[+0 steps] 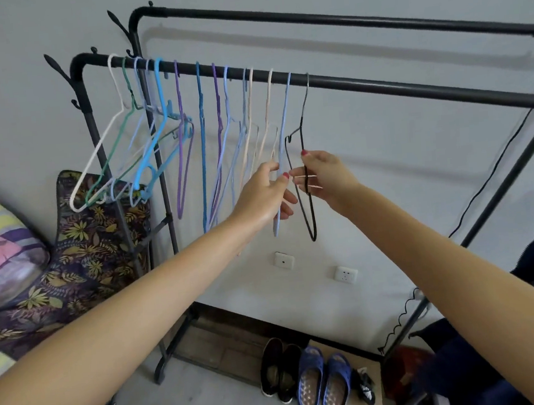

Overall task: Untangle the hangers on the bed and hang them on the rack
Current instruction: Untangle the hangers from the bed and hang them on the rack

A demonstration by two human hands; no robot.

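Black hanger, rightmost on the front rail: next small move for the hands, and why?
Probably let go with the right hand: the black hanger already hooks over the front rail, past the light blue hanger the left hand holds.

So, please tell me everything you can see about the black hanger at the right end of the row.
The black hanger is thin, apparently coated wire, with a grey metal hook. It hangs on the front rail of the rack, last on the right, next to a light blue hanger. It is seen nearly edge-on, its bottom corner pointing down. The right hand pinches its body with thumb and fingers. The left hand is beside it, at the light blue hanger.
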